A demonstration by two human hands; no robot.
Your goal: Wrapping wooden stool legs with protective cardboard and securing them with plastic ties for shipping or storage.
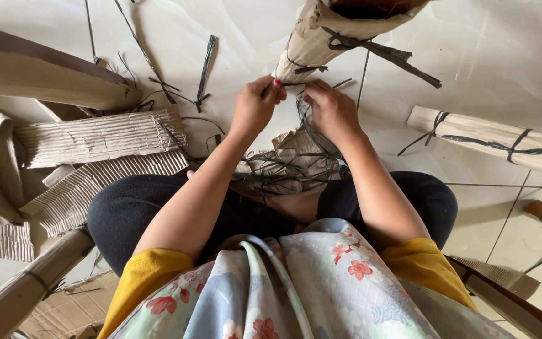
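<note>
just past the person's knees, a cardboard-wrapped leg (321, 37) stands tilted on the pale tiled floor (484, 63), its long axis running up and away from the hands toward the top of the view and leaning a little to the right. its lower end comes down right at the fingertips, so it lies straight ahead of both hands, slightly nearer the left one. a dark strap (377, 50) is already knotted higher up around the wrap, with one loose tail trailing off to the right.

at that lower end the left hand (257, 103) is pinched closed, thumb against fingers, on a thin dark strand that runs across to the wrap. the right hand (330, 110) sits just beside it, fingers curled down onto the same strand; whether it really grips it or only presses on it i cannot tell from here. the two hands are close together but not touching.

below the hands, between the crossed legs, lies a tangle of loose dark strands (283, 166) over crumpled cardboard. off to the person's right rests another wrapped piece (497, 141), lying flat and tied with dark strap. to the left, sheets of corrugated cardboard (95, 135) are scattered about, and stray strap offcuts (207, 63) lie farther out on the floor.
</note>
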